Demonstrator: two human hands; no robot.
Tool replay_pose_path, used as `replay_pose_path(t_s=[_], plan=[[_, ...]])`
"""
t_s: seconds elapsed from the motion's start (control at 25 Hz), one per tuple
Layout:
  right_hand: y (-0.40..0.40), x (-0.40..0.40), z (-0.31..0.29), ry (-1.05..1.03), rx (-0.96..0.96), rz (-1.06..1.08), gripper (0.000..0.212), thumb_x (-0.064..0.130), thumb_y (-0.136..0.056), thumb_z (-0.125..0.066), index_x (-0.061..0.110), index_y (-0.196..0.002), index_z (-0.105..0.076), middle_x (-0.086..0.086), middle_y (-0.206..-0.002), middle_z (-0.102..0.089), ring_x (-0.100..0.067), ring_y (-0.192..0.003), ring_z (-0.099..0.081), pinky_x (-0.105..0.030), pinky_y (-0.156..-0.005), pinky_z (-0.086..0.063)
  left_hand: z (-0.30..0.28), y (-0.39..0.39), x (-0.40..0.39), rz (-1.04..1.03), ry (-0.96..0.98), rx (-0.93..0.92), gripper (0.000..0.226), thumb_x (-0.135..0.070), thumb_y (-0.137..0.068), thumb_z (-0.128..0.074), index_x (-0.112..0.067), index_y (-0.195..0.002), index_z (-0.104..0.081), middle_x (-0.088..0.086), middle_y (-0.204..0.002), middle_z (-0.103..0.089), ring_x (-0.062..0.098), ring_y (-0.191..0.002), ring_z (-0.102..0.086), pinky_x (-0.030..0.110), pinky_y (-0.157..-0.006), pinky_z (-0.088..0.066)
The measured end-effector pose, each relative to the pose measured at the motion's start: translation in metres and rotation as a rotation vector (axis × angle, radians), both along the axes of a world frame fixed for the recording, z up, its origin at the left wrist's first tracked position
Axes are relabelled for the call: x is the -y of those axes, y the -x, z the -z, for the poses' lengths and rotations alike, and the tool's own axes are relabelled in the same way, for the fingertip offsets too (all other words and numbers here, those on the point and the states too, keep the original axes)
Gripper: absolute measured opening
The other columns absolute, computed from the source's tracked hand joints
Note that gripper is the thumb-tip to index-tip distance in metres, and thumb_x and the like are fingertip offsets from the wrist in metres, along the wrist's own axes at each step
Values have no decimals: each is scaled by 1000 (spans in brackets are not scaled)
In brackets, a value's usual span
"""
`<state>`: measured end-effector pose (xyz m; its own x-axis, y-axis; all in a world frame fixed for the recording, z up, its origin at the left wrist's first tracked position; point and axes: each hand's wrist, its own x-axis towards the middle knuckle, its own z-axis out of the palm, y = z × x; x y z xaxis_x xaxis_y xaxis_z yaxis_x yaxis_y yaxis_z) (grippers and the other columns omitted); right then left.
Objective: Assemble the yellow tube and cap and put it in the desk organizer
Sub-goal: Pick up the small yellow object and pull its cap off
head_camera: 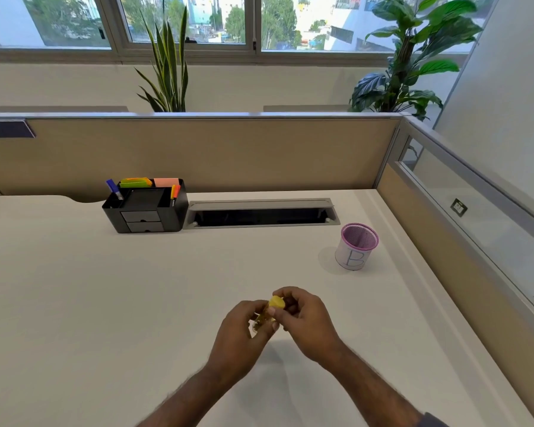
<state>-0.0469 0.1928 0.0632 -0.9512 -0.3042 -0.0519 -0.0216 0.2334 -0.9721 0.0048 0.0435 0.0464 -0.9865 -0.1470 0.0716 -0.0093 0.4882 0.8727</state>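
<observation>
That small clear-yellow plastic tube (262, 318) looks light and stiff, probably a bit slick, so pinching it round the body makes sense. The person's left hand (239, 329) is wrapped on it just above the white worktop (105, 303), while the right hand (305, 318) grips the round yellow cap (276, 302) at its top end. The black plastic desk organizer (145, 208) sits well away at the back.

Both hands (278, 325) together, fingers curled

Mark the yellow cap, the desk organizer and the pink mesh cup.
yellow cap (276, 302), head view, its top face
desk organizer (170, 215), head view, its right side wall
pink mesh cup (354, 257), head view, its white labelled front
</observation>
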Motion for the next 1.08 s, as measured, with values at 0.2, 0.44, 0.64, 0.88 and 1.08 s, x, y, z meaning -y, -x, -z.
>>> replay_pose_path(t_s=[0.2, 0.44, 0.64, 0.88, 1.08], plan=[[-4, -3, -7, 15, 14, -68, 11, 9, -85, -70, 12, -96, -71, -11, -80, -75, -18, -71, -70, -31, -64, -59, -6, 0, -3, 0, 6, -63, 25, -18, -86, -71, -39, -98, -72, -19, -86, -72, 5, -85, -64, 10, -70, -46], [-7, -8, -15, 10, -17, -105, 4, 6, -86, -68, 5, -88, -70, -16, -75, -72, -17, -67, -67, -31, -62, -57, -8, -2, -8, 17, 2, -80, 27, -12, -85, -71, -36, -95, -74, -20, -82, -72, 5, -84, -64, 10, -69, -47], [-11, -1, -12, -28, -84, 4, 6, 8, -83, -71, 10, -89, -72, -15, -77, -72, -34, -74, -67, -44, -68, -59, -8, -1, -12, -30, 16, -93, 30, -8, -85, -68, -34, -98, -73, -15, -84, -72, 4, -86, -65, 14, -71, -51], [-8, -7, -18, 15, -2, -92, 5, 3, -85, -68, 2, -90, -71, -23, -80, -71, -20, -69, -67, -33, -65, -58, -8, -1, -11, 1, 16, -71, 33, -12, -85, -70, -44, -89, -71, -18, -81, -71, 4, -84, -65, 11, -69, -48], [-8, -10, -18, -3, 2, -117, 5, 4, -87, -66, 4, -88, -70, -21, -78, -71, -18, -68, -66, -32, -66, -58, -6, 0, -9, 34, 8, -58, 26, -14, -86, -71, -40, -91, -73, -17, -80, -72, 4, -82, -64, 9, -68, -45]])
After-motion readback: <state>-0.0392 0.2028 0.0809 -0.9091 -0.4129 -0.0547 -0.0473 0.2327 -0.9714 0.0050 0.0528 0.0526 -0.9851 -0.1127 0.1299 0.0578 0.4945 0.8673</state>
